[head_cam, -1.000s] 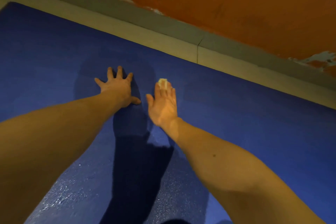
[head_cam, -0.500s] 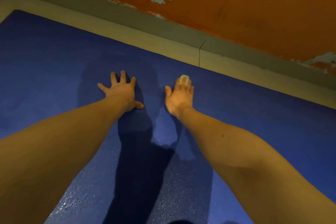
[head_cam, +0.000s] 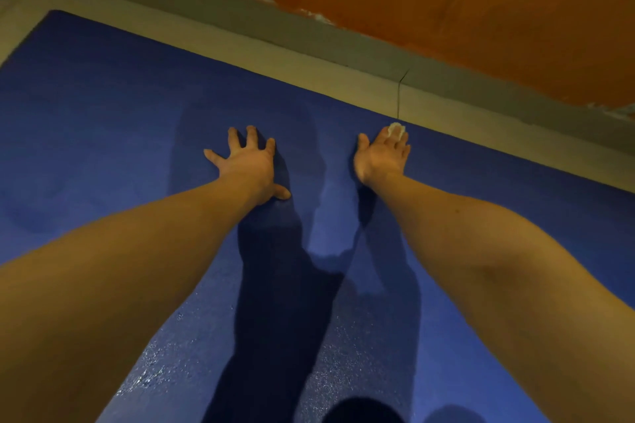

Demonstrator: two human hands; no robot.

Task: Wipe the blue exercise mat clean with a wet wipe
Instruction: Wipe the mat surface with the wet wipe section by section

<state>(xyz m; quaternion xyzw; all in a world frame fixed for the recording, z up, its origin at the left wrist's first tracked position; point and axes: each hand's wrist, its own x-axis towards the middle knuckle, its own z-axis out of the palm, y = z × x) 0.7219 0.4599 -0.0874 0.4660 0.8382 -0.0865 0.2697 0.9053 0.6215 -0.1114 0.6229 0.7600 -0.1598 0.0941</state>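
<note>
The blue exercise mat point(head_cam: 103, 120) fills most of the view, wet and glistening near the bottom. My left hand point(head_cam: 249, 163) lies flat on it with fingers spread, palm down. My right hand point(head_cam: 383, 154) reaches out with straight fingers close to the mat's far edge and presses a small white wet wipe point(head_cam: 396, 130) onto the mat under its fingertips. Most of the wipe is hidden beneath the fingers. Both forearms stretch in from the bottom corners.
A strip of beige floor point(head_cam: 309, 74) runs along the mat's far edge, with a grey skirting point(head_cam: 309, 34) behind it. Above stands an orange wall point(head_cam: 481, 10) with peeling paint. The mat's far left corner point(head_cam: 51, 15) is in view.
My right hand has slid the wipe forward and to the right, up to the mat's far edge. My left hand has stayed planted on the mat.
</note>
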